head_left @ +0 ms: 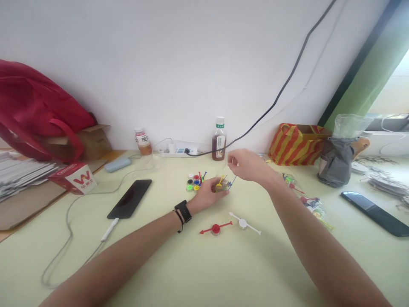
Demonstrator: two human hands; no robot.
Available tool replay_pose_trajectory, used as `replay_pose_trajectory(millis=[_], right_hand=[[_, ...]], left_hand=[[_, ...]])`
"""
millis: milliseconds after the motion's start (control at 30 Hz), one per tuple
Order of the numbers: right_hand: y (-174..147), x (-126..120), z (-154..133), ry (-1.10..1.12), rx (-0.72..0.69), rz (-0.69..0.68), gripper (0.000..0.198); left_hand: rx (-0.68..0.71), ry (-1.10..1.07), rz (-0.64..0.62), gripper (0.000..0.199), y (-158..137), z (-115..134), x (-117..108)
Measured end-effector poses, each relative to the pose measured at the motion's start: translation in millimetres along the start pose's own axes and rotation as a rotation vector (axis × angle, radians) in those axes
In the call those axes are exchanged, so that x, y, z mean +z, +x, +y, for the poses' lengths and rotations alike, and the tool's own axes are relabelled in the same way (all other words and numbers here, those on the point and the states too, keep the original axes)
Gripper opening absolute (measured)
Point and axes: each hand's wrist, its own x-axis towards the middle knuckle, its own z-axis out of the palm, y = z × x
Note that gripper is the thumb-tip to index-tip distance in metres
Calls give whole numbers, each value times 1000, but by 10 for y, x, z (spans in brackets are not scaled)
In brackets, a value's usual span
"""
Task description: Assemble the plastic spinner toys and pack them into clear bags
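From my end I see a plain white wall point(166, 64) filling the upper background. A pale green tabletop point(153, 268) reaches its foot. Black cable point(289, 81) slants down the wall to a white power strip point(196, 147) along the table's back edge. At right, a green panel point(367, 72), dark-edged, leans across my view; beyond it, a bright window area point(394, 87). Light even, soft shadows on the tabletop.
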Motion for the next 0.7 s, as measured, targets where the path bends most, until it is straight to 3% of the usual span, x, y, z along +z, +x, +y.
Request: replay_pose_trajectory(millis=[100,167,233,300,367,467,567,700], right_hand=[[-120,-167,-73,31,-36,96,10],[-198,-255,-133,97,-128,72,13],[-259,-278,-199,153,-260,-120,18],[-297,-212,-284,143,-363,-401,19],[-310,-68,-401,38,-370,-632,14],[-295,182,-607,-194,-287,-817,9],[-279,313,-730,-231,-281,-851,21],[-300,270,-697,-135,-308,-823,34]], left_hand=[[65,-44,45,36,3,-22,-3],[77,-25,33,31,2,-24,-18],[60,9,4,24,0,-15,-39],[54,2,-13,22,2,-5,-56],[55,-39,-21,25,14,-7,-60],[29,-92,-36,32,48,-56,-43],[-24,-148,-24,42,86,-143,-25],[-53,-169,19,47,103,-199,-29]])
